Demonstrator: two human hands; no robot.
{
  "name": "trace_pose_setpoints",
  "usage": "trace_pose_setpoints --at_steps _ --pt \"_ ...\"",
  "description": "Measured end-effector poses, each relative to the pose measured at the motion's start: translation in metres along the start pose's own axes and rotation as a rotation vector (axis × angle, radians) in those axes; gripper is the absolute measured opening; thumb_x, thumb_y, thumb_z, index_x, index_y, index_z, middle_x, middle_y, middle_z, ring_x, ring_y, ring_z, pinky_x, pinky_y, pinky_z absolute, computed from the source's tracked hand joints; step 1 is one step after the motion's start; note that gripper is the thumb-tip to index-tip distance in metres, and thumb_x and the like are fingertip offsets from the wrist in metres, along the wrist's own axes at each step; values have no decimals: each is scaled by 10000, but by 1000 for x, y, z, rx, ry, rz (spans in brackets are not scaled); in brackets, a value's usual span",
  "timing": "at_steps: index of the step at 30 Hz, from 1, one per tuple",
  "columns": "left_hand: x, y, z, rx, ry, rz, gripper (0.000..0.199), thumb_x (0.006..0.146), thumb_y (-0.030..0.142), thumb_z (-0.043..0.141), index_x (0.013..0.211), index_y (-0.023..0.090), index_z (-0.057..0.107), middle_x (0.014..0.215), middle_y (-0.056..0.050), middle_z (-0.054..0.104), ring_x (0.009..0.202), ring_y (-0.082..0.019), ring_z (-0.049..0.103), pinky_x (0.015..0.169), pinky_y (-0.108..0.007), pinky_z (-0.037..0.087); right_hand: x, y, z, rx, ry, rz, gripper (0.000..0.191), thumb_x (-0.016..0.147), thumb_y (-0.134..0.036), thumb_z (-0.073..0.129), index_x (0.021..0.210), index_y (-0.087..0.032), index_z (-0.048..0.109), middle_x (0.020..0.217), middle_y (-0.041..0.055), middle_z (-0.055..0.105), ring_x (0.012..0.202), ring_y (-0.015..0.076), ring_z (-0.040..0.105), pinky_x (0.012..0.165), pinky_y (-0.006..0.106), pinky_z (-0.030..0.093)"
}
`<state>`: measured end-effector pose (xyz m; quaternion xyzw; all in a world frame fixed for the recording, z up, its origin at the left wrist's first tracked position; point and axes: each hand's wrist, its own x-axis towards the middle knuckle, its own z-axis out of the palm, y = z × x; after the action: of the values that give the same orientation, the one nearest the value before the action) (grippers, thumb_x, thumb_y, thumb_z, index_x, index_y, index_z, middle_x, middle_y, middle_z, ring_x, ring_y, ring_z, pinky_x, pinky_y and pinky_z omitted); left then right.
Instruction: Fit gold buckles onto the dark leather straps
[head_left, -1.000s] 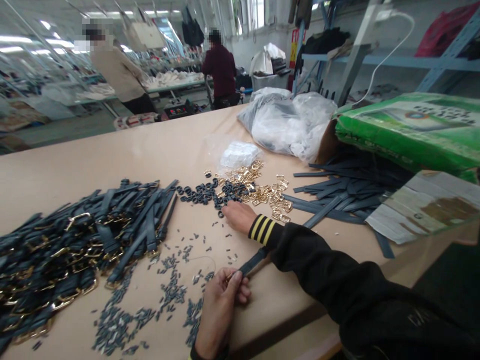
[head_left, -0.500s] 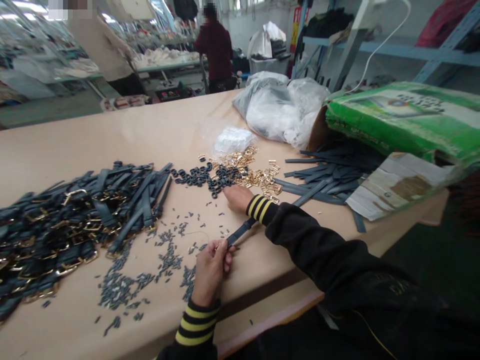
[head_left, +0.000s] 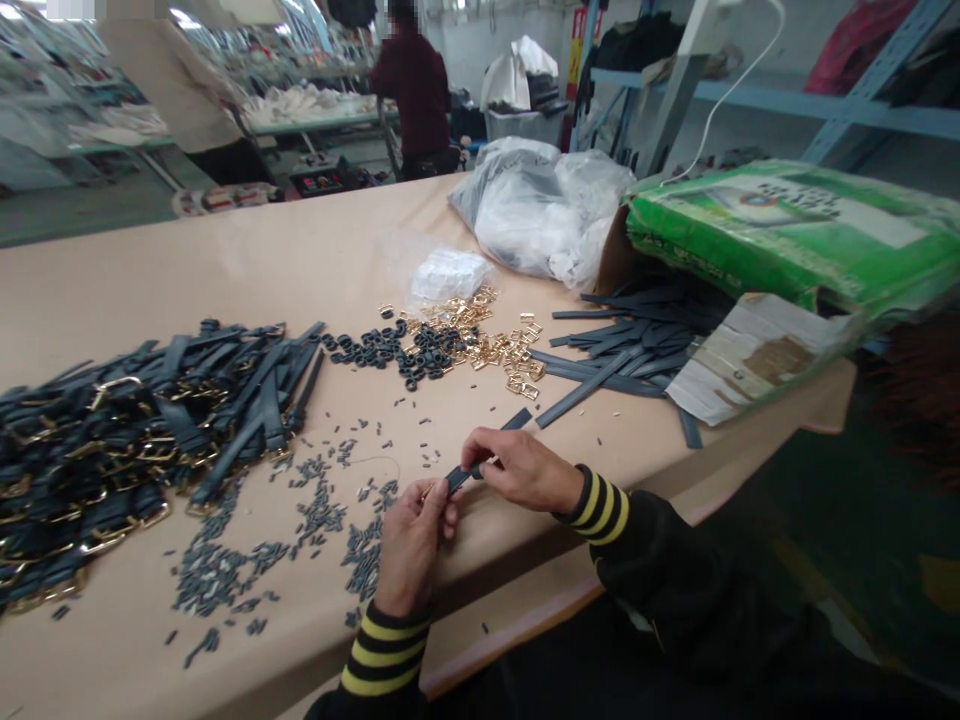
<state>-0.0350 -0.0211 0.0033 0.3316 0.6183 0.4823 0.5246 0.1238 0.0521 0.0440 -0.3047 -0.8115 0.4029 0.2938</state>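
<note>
My left hand (head_left: 411,545) grips one end of a dark blue belt strap (head_left: 516,420) near the table's front edge, with a bit of gold metal showing at the fingers. Thumb and fingers of my right hand (head_left: 529,470) are closed on a small dark belt loop at the strap, just beside my left fingers. It is partly covered by the fingers. The strap's far end points away to the right. Beyond my hands lie a pile of dark belt loops (head_left: 427,362) and many gold buckles (head_left: 499,350).
Finished-looking straps with gold buckles (head_left: 172,400) are heaped at the left. Small dark pieces (head_left: 214,575) lie scattered in front. Loose straps (head_left: 630,345), a green box (head_left: 780,235) and a plastic bag (head_left: 540,210) occupy the right and back. Two people stand beyond the table.
My right hand has come back from the loop pile to the strap beside my left hand, and its fingers are now closed there. The left hand keeps its grip.
</note>
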Motion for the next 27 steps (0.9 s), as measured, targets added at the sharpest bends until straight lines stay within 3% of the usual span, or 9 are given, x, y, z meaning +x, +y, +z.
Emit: trace_pose_setpoints --at_steps 5,15,22,27 --pt "-10 -3 5 -97 -1 -20 294 717 408 617 739 127 534 513 43 531 396 -28 392 388 -132 291 -8 8 13 59 81 148 160 695 -24 495 803 -136 530 760 17 568 703 114 530 661 217 417" --pt "-15 -1 14 14 -39 15 257 749 385 595 716 140 523 470 55 512 387 -36 406 393 -141 312 -12 15 12 198 91 208 73 726 -76 551 752 -127 597 665 -7 576 619 91 504 599 198 396" --pt "-16 -11 29 -190 106 73 258 734 390 600 757 167 472 585 44 576 424 -61 489 403 -163 385 -17 13 27 222 154 285 135 784 -193 547 785 -115 657 640 19 619 574 99 557 581 203 418" --pt "-19 -9 30 39 110 151 207 805 380 509 778 181 456 580 45 559 427 -79 503 415 -190 405 -21 22 30 320 119 346 149 729 -227 610 811 -112 655 653 18 623 596 105 559 575 205 425"
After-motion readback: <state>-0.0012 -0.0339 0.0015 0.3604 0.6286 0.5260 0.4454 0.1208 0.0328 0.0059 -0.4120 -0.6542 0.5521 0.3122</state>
